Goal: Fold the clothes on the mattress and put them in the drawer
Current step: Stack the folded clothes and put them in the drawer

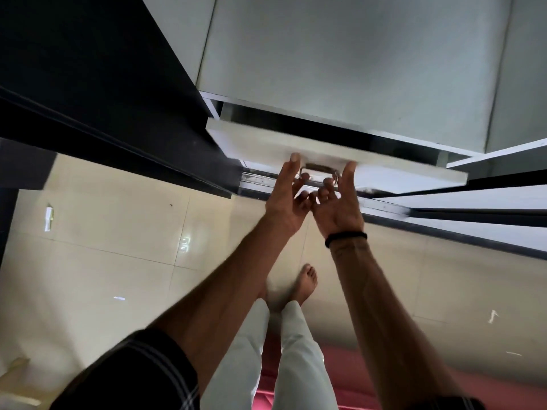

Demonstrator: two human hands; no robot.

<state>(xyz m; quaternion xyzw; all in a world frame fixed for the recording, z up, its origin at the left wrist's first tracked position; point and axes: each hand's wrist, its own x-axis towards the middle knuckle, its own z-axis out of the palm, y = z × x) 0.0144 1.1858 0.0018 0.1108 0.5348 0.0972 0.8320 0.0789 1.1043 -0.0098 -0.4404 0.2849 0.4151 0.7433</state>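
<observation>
Head view: my left hand (285, 199) and right hand (337, 202) meet at the metal handle (318, 170) of the white drawer (257, 143), fingers curled round it, thumbs up against the drawer front. The drawer stands slightly out from the cabinet (340, 54). My bare foot (306, 284) rests on the tiled floor (118, 247).

The white drawer (266, 149) with a metal handle (318, 170) stands slightly open.

Two hands (285, 199), one drawer (260, 143), one handle (318, 167), one wristband (345, 238).
</observation>
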